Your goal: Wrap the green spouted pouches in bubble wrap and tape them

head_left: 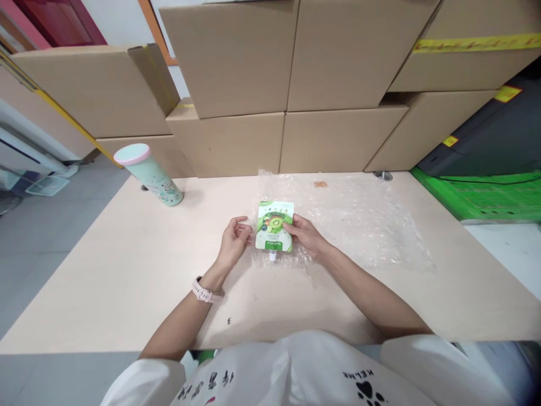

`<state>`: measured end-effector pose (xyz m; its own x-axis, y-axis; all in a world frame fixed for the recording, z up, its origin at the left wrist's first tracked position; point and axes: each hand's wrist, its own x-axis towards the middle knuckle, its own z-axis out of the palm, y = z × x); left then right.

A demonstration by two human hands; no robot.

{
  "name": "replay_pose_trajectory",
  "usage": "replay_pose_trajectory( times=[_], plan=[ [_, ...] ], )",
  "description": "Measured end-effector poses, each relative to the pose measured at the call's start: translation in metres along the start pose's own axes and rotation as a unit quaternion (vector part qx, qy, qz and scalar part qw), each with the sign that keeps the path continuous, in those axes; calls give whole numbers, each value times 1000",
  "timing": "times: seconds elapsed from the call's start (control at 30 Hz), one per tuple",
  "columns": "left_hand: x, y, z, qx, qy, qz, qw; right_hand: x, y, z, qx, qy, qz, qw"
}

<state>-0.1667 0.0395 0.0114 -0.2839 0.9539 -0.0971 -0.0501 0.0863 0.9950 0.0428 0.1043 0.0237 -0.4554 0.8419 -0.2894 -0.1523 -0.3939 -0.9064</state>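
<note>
Our right grip (pixel 309 235) has the pouch (pixel 274 226) pinched by its right edge, over the bubble wrap (pixel 363 225); can't tell if our left grip (pixel 234 242) holds any wrap. We'd pinch lightly to avoid creasing.

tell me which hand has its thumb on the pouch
The right hand: its thumb lies on the front of the pouch. The left hand, with the pale pink wristband, is beside it.
</note>
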Motion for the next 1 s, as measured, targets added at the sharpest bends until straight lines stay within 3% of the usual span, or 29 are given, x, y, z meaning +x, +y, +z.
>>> replay_pose_trajectory(
  times=[0.1,0.27,0.43,0.5,0.57,0.67,0.77,0.87,1.0],
  plan=[
    [0,-6,-4,78,21,-2,997,0,-6,-5,11,28,18,999],
    [-3,-7,-6,166,-11,3,986,-2,-2,-6,-32,27,35,999],
    [-2,-7,-6,161,-24,0,987,4,14,-6,-101,9,21,995],
    [-2,-8,-7,151,-26,-3,988,5,16,-8,-179,24,1,984],
    [-1,-8,-7,147,-27,-5,989,2,13,-9,-311,61,-34,948],
    [-1,-9,-7,143,-29,-4,989,-9,7,-9,-509,137,-136,839],
    [-2,-6,-7,136,-23,-8,990,-22,6,-4,-605,123,-237,750],
    [-4,0,-6,90,-18,-62,994,-27,11,3,-640,55,-271,717],
    [-8,7,0,32,-55,-143,988,-26,16,7,-664,27,-260,700]
  ],
)
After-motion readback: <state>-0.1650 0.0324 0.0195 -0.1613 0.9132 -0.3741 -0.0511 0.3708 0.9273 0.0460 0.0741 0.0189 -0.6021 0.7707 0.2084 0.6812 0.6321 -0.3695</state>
